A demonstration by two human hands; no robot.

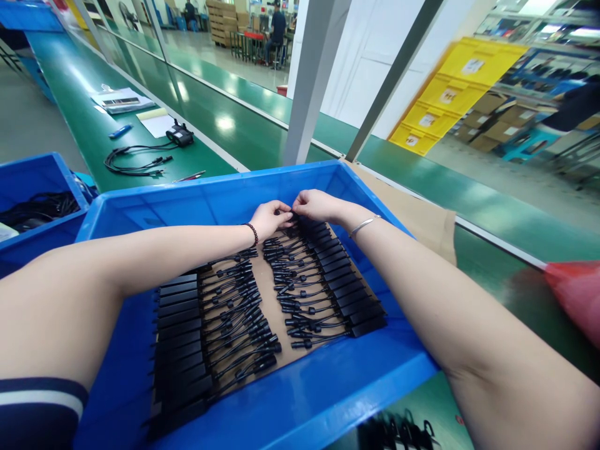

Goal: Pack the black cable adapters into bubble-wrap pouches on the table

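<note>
My left hand (pixel 270 220) and my right hand (pixel 315 205) meet at the far end of a large blue bin (pixel 220 195). Both have their fingers pinched together around a small dark part, probably a cable end, which the fingers mostly hide. Inside the bin, on a brown cardboard sheet (pixel 266 281), lie two rows of flat black boxes with short cables. The left row (pixel 180 337) and the right row (pixel 347 281) have their cable connectors (pixel 250 325) pointing inward to the middle gap. My right hand is just above the far end of the right row.
A second blue bin (pixel 37 162) with black cables stands at left. On the green bench (pixel 60 81) lie a coiled black cable device (pixel 180 134), papers (pixel 122 100) and a blue marker (pixel 120 131). A grey post (pixel 314 81) rises behind the bin; a red bag (pixel 576 294) is at right.
</note>
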